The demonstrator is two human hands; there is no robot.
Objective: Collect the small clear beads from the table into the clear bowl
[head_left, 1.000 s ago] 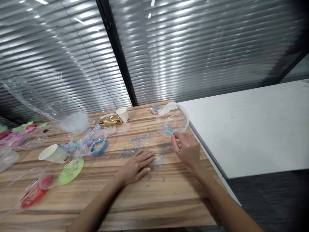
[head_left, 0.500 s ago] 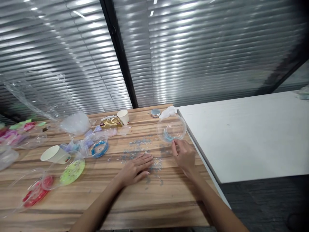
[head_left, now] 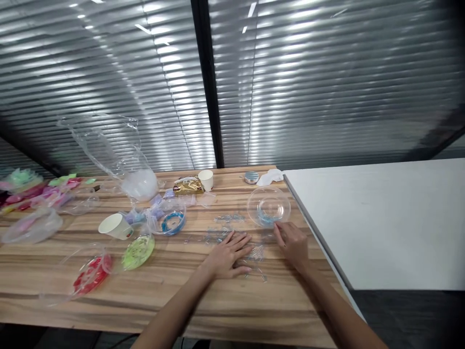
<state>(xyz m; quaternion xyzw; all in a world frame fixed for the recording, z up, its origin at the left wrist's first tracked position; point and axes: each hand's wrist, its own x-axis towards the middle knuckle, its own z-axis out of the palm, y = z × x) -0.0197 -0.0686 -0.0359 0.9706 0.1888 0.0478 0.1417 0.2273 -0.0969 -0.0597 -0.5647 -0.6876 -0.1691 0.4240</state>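
1. L hand (head_left: 228,257), ctr of frame: lying palm-down on table (head_left: 218,310), fingers resting wide apart amid loose clear/blue bits (head_left: 258,252).
2. R hand (head_left: 293,242), rt of ctr: fingers sitting narrow, tips meeting at near rim of clear bowl (head_left: 269,195); can't tell if holding anything.
3. Clear bowl, rt of ctr: containing lt-blue pcs (head_left: 264,218).
4. White cup (head_left: 206,180), upper ctr: standing beside gold pkt (head_left: 189,187).

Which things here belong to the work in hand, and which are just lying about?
In use, it seems: small bluish pieces around the left hand; clear bowl by the right hand.

Lying about, apparently: tipped paper cup; upright paper cup; gold packet; round silver object.
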